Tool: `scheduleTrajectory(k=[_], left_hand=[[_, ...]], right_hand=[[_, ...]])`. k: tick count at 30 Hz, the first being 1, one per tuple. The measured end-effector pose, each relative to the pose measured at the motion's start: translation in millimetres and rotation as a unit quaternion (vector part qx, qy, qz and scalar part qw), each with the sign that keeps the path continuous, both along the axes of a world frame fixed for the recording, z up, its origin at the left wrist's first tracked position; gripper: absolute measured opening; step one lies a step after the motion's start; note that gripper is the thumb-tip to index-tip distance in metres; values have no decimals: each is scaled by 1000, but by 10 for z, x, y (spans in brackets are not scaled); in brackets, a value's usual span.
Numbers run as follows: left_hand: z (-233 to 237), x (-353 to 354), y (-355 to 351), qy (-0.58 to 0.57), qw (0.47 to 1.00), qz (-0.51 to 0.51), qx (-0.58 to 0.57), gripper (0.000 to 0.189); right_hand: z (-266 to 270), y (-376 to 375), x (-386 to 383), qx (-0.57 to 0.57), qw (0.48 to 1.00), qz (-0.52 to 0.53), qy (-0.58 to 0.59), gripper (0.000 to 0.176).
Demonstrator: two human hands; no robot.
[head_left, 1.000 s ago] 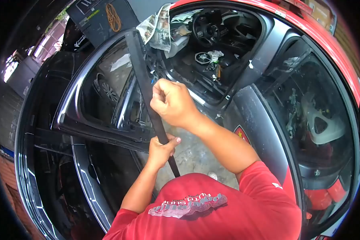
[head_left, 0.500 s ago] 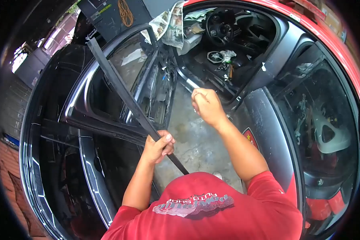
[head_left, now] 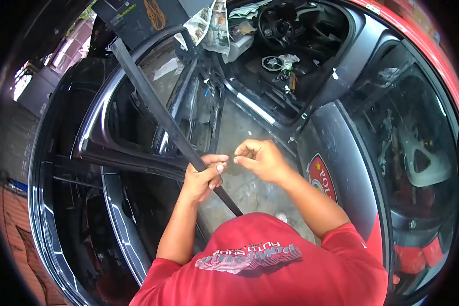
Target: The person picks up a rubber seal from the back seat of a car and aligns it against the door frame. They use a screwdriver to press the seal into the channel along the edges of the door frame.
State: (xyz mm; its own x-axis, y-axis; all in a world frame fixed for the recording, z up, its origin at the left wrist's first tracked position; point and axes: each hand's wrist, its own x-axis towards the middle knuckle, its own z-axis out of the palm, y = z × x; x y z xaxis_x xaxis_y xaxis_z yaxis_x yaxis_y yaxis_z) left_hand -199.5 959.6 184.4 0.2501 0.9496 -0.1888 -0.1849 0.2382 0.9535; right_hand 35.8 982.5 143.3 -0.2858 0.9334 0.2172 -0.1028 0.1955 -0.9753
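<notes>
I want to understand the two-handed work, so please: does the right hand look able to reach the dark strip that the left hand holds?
Probably yes: the right hand is close by, and the left hand covers only part of the dark strip, leaving the upper length free.

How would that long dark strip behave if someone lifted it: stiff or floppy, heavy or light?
The long dark strip is probably fairly stiff, since it runs nearly straight well beyond the left hand. Being so slim, it seems likely to be light for its length. It might swing or tip easily, with a long stretch reaching past the grip.
</notes>
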Motion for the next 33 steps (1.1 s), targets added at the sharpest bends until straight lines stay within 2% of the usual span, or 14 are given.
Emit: scheduleTrajectory(k=[5, 7, 11, 13, 19, 21, 23, 24, 25, 27, 28, 30, 31, 33], left_hand=[[-9, 143, 32, -7, 1000, 16, -11, 26], [-48, 199, 75, 15, 999, 31, 6, 23], [-69, 284, 121, 36, 997, 64, 28, 21], [-72, 281, 141, 38, 996, 74, 27, 19], [-82, 246, 242, 58, 992, 106, 27, 6], [-85, 248, 339, -11, 995, 90, 30, 8], [2, 308, 404, -16, 997, 67, 44, 8], [62, 338, 450, -21, 996, 75, 39, 7], [127, 365, 499, 8, 996, 74, 55, 7], [281, 333, 596, -3, 996, 84, 41, 9], [294, 282, 674, -23, 997, 65, 39, 10], [422, 311, 735, -37, 995, 76, 44, 12], [446, 340, 775, -42, 994, 92, 44, 12], [462, 389, 859, -60, 994, 83, 24, 12]], right_hand=[[130, -73, -34, 172, 976, -74, -112, 9], [101, -100, -75, 284, 928, -166, -173, 11], [17, -210, -210, 271, 936, -192, -118, 22], [35, -281, -216, 206, 962, -160, -85, 33], [-30, -227, -144, 264, 936, -157, -174, 38], [-64, -152, -110, 248, 951, -135, -129, 39], [-55, -155, -60, 110, 991, -76, -31, 43], [-189, -177, -105, 4, 994, -80, 77, 43], [-255, -153, -59, 2, 994, -81, 78, 43], [-370, -94, 121, -87, 970, -117, 193, 36], [-476, -103, 145, -77, 975, -127, 167, 22], [-810, -147, 179, -106, 980, -76, 151, 16], [-950, -186, 178, -133, 982, -25, 131, 16], [-1115, -256, 107, -144, 980, -43, 128, 26]])
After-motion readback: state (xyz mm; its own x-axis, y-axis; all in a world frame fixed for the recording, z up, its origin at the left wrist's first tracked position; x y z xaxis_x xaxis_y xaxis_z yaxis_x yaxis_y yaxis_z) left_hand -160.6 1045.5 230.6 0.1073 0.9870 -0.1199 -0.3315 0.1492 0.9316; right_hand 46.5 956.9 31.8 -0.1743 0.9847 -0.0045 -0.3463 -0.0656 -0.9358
